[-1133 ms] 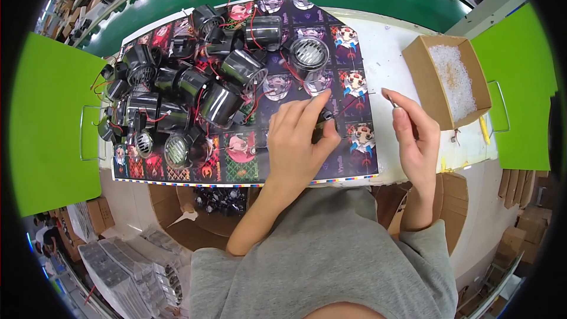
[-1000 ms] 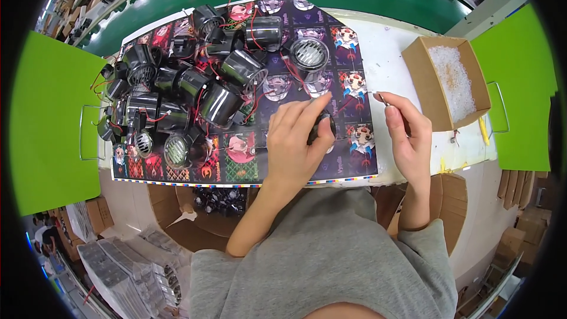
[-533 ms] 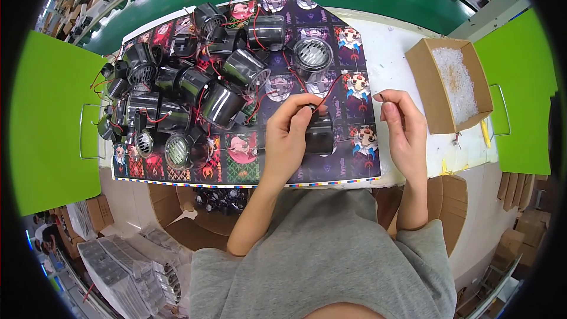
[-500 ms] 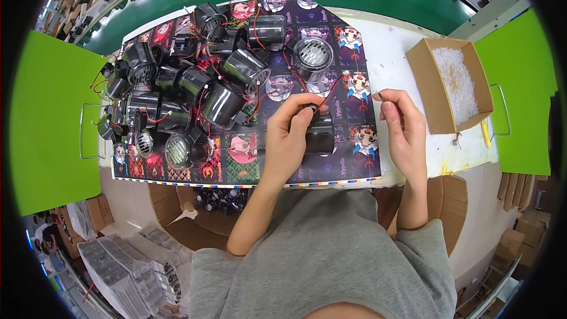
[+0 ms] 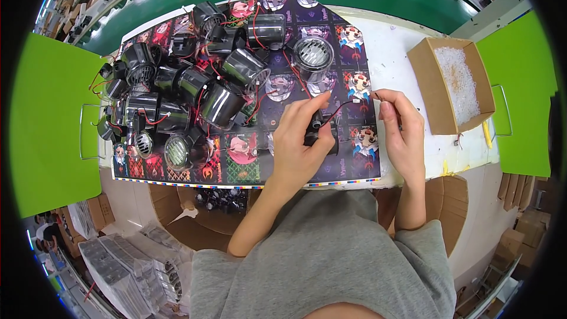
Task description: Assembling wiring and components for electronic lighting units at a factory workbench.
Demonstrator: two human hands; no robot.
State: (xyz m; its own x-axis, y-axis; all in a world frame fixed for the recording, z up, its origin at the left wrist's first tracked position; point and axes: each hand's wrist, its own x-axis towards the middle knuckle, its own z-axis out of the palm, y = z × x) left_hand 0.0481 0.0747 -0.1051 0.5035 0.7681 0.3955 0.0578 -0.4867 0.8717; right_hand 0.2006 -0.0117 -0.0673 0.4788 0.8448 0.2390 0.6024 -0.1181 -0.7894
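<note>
My left hand (image 5: 297,143) curls its thumb and fingers around a small black cylindrical housing (image 5: 318,121), low on the printed sheet; the hand hides much of it. From this housing a dark red wire (image 5: 338,108) runs up to the right, ending in a white plug (image 5: 356,101). Just right of that plug, my right hand (image 5: 404,132) has thumb and forefinger pinched together; a tiny dark tip shows there, too small to name. Beyond my left hand stands another black housing (image 5: 313,56) with a ribbed clear face upward.
Several glossy black housings (image 5: 223,104) with red wires lie heaped on the left of the printed sheet (image 5: 242,171). A cardboard box (image 5: 418,74) of small clear pieces stands at the right, with a yellow tool (image 5: 486,134) beside it. Green panels (image 5: 56,118) flank the white table.
My left hand has opened its pinch on top and now wraps around the housing's sides. The wire's plug has swung right, toward my right hand, which has barely moved.
</note>
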